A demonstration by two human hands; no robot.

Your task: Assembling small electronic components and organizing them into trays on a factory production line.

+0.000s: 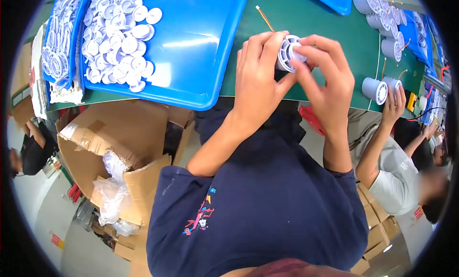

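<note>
Curling round the white housing (285, 65) (probably light, stiff, best held round its outside), the left hand (259, 71) grips it; opposite, the right hand (330, 75) pinches its hub (297, 55).

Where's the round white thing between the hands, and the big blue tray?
Round white thing (286, 52): head view, on its spoked face.
Big blue tray (189, 62): head view, on its bare floor.

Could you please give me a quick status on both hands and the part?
Left hand gripping white round part. Right hand at its spoked face. Blue tray close by, left of the hands; thin wires beyond left hand.
</note>
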